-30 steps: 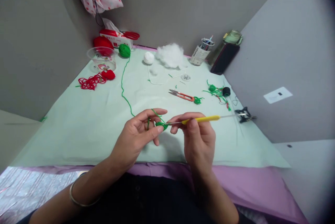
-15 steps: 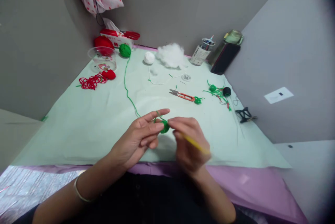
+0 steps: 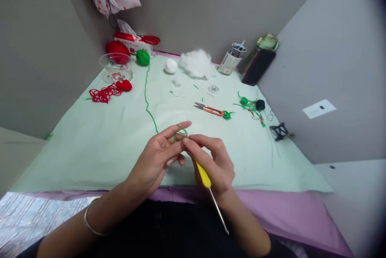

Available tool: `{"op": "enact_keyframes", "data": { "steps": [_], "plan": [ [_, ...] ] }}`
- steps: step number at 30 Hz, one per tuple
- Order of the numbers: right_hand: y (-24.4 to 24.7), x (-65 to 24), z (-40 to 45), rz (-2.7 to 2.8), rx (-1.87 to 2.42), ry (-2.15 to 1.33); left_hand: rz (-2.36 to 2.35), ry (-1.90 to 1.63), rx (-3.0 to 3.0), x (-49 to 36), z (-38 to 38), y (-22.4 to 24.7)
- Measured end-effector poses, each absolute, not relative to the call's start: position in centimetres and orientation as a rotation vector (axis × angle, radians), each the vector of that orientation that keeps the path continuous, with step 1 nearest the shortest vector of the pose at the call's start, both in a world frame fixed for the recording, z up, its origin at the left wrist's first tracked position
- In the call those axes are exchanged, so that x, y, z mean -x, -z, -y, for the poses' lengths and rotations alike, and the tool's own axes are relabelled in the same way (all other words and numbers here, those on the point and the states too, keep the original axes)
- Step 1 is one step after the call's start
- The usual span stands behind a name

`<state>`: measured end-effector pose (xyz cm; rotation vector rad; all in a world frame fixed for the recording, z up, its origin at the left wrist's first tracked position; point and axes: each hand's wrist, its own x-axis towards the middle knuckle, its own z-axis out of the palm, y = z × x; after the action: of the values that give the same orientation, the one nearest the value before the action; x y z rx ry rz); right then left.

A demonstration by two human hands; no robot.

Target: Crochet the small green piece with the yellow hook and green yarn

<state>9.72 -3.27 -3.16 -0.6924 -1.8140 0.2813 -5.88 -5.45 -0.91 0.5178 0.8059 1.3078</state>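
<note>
My left hand (image 3: 158,151) is closed, with green yarn looped over its raised index finger; the green crocheted piece is mostly hidden behind the fingertips. Pressed against it, my right hand (image 3: 214,161) grips a yellow-handled crochet hook (image 3: 203,174). One metal end of the hook points down toward my body, the other is at the yarn loop by the left fingers. From my left hand, green yarn (image 3: 146,101) runs back over the cloth to a green yarn ball (image 3: 142,57).
Orange thread snips (image 3: 212,110) lie beyond my hands. Further back are white stuffing (image 3: 196,63), a white yarn ball (image 3: 171,66), a pen cup (image 3: 231,60) and a dark phone (image 3: 259,67). Red yarn (image 3: 104,93) lies left, green scraps (image 3: 245,102) right.
My right hand has turned, so the yellow hook now slants down toward my body with its lower metal end showing. Both hands are closer together, and the green piece is now mostly covered.
</note>
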Motion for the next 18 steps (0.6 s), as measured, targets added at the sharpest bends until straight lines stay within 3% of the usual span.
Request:
{"op": "enact_keyframes", "data": {
  "steps": [2, 7, 18],
  "plan": [
    [3.0, -10.0, 3.2, 1.758, 0.691, -0.328, -0.744, -1.239, -0.448, 6.2, 5.3, 0.8],
    [1.9, -10.1, 2.5, 1.429, 0.711, -0.856, -0.777, -1.314, -0.493, 6.4, 5.3, 0.7],
    [2.1, -10.0, 2.1, 1.186, 0.662, -1.318, -0.952, -1.314, -0.762, 6.4, 5.8, 1.4]
  ]
}}
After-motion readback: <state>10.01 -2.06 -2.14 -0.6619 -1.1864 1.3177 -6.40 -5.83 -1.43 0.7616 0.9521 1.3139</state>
